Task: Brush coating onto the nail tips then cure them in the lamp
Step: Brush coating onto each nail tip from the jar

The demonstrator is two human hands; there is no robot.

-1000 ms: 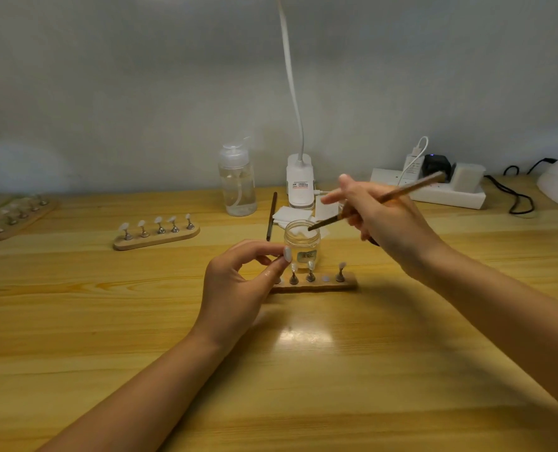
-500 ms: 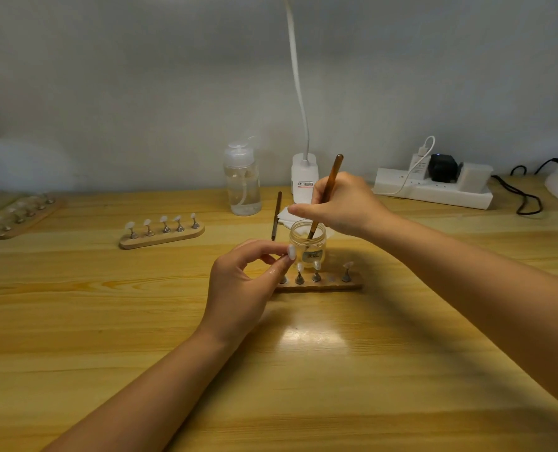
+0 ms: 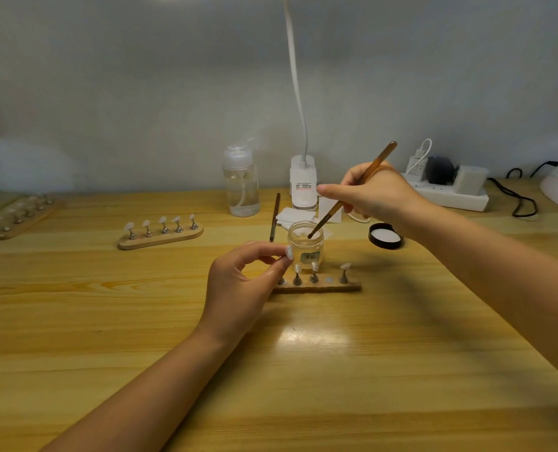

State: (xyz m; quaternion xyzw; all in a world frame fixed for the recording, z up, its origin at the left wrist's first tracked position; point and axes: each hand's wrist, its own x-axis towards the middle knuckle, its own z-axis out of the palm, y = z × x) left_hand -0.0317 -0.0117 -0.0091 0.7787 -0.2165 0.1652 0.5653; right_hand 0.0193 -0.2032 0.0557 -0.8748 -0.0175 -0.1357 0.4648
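Dipping brush beyond left hand

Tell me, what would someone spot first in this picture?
Probably the right hand in the middle, dipping a long brown brush into a small glass jar. Just in front, the left hand pinches a white nail tip in its fingers, beside a wooden stand of more tips.

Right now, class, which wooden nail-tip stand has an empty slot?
The near stand beside the jar; one spot lacks a tip, whereas the middle stand carries five.
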